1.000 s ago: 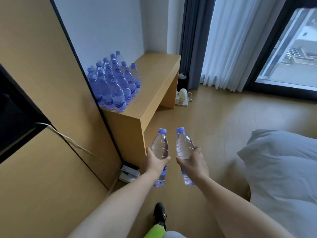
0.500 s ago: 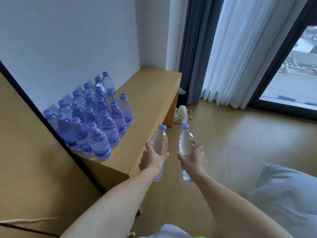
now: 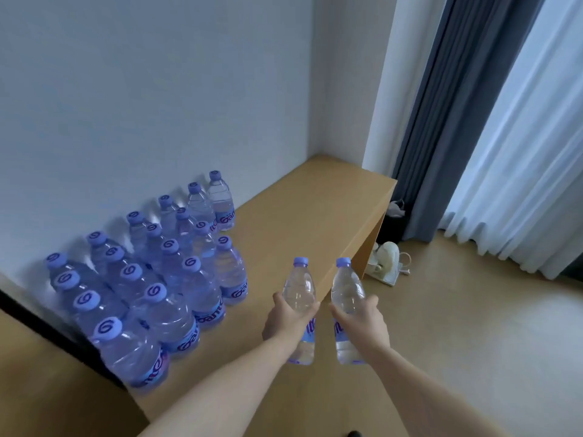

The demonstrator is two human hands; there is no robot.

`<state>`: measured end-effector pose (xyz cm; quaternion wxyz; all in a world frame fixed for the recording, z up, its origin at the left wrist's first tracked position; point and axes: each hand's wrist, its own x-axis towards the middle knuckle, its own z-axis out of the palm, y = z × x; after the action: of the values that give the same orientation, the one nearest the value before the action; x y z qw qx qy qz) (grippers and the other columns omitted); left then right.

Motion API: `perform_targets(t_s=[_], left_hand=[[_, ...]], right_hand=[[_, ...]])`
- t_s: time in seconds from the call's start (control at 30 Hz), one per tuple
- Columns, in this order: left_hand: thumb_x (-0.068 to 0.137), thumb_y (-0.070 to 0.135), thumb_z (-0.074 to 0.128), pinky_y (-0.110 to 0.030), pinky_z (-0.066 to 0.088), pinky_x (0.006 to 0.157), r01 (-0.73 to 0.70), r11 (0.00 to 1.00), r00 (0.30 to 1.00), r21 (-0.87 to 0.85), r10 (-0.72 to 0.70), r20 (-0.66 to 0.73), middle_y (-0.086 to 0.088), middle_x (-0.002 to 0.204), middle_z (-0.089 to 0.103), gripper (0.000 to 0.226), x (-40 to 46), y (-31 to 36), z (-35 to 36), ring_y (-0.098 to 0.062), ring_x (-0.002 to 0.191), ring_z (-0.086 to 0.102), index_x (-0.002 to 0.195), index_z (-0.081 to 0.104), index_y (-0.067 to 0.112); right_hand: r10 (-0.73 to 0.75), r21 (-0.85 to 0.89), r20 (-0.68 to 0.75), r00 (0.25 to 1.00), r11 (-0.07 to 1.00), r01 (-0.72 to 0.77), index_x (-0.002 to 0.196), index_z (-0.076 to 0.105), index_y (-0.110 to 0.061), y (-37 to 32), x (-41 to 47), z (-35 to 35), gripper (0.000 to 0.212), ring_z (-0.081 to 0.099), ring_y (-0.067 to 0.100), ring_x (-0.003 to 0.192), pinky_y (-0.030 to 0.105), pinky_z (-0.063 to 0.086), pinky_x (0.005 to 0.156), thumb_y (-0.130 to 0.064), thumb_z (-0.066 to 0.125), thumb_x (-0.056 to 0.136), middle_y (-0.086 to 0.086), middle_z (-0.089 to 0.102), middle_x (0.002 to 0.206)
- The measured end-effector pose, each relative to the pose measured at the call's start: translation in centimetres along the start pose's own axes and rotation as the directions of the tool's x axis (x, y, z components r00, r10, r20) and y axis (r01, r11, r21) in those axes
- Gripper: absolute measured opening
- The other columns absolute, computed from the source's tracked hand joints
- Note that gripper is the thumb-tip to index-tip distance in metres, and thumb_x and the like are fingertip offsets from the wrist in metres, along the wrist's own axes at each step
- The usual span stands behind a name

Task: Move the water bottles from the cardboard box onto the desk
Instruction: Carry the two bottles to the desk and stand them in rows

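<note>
My left hand (image 3: 285,320) grips a clear water bottle (image 3: 299,287) with a purple cap, held upright over the desk's front edge. Just to its right, my right hand (image 3: 362,321) holds a second upright bottle (image 3: 347,288) above the floor, beside the desk edge. Several more bottles (image 3: 164,285) with purple caps stand in rows on the left part of the wooden desk (image 3: 303,216), against the wall. The cardboard box is out of view.
The desk's right half is bare wood up to its end panel. A small white fan (image 3: 386,263) with a cord lies on the floor past that end. Dark and white curtains (image 3: 473,121) hang at the right. A dark wooden panel (image 3: 38,373) borders the desk's left.
I have come closer to the desk with both bottles still held. The rows of bottles now appear larger and nearer, and my left hand's bottle is over the desk edge.
</note>
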<state>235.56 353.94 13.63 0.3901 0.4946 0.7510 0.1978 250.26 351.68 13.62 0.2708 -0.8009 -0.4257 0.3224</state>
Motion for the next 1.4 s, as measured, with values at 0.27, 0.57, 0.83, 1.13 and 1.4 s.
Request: perform_targets(t_s=[0.27, 0.57, 0.83, 1.13, 1.4], left_hand=[[0.071, 0.065, 0.068, -0.030, 0.056, 0.067, 0.134, 0.875, 0.991, -0.466, -0.130, 0.042, -0.002, 0.093, 0.069, 0.064, 7.1, 6.0, 1.1, -0.017, 0.077, 0.069, 0.111, 0.052, 0.018], [0.067, 0.040, 0.082, -0.021, 0.047, 0.068, 0.077, 0.923, 0.995, -0.377, -0.045, 0.094, 0.009, 0.101, 0.064, 0.057, 14.3, 9.1, -2.6, -0.004, 0.089, 0.062, 0.107, 0.043, 0.027], [0.072, 0.026, 0.079, -0.030, 0.051, 0.080, 0.054, 0.926, 0.995, -0.372, -0.081, -0.057, 0.002, 0.099, 0.059, 0.056, 18.1, 9.4, -3.3, -0.013, 0.092, 0.060, 0.105, 0.034, 0.021], [0.063, 0.022, 0.080, -0.038, 0.052, 0.087, 0.001, 0.917, 0.923, -0.398, -0.154, -0.352, -0.009, 0.109, 0.061, 0.058, 18.5, 9.4, -4.8, -0.020, 0.103, 0.060, 0.111, 0.049, 0.015], [0.077, 0.011, 0.073, -0.041, 0.047, 0.099, -0.026, 0.893, 0.863, -0.450, -0.208, -0.461, 0.008, 0.111, 0.063, 0.047, 18.4, 10.2, -4.4, -0.013, 0.107, 0.061, 0.109, 0.047, 0.033]], right_hand=[[-0.088, 0.259, 0.390, 0.917, 0.966, -0.018, 0.127, 0.041, -0.016, -5.2, 13.5, -3.2, 0.068, 0.067, 0.017, 0.082, 0.029, 0.053, 0.062, -0.056, 0.068, 0.079, 0.004, 0.063, 0.100], [-0.146, 0.054, 0.708, 0.691, 0.987, 0.153, 0.125, 0.042, -0.026, -11.9, 22.7, -2.8, 0.057, 0.058, 0.002, 0.085, 0.020, 0.043, 0.058, -0.037, 0.075, 0.080, -0.005, 0.059, 0.114], [-0.240, 0.189, 0.808, 0.537, 0.971, 0.148, 0.129, 0.037, -0.021, -15.5, 26.1, 0.7, 0.058, 0.052, 0.030, 0.124, 0.046, 0.047, 0.095, -0.008, 0.072, 0.083, 0.008, 0.048, 0.132], [-0.307, 0.180, 0.899, 0.314, 0.910, 0.374, 0.127, 0.042, -0.022, -20.6, 29.4, 4.0, 0.056, 0.057, 0.025, 0.110, 0.041, 0.052, 0.088, 0.001, 0.065, 0.082, 0.008, 0.054, 0.126], [-0.330, 0.176, 0.918, 0.218, 0.834, 0.524, 0.122, 0.040, -0.020, -23.7, 31.9, 6.8, 0.053, 0.062, 0.028, 0.105, 0.047, 0.054, 0.085, -0.001, 0.069, 0.082, 0.008, 0.058, 0.117]])
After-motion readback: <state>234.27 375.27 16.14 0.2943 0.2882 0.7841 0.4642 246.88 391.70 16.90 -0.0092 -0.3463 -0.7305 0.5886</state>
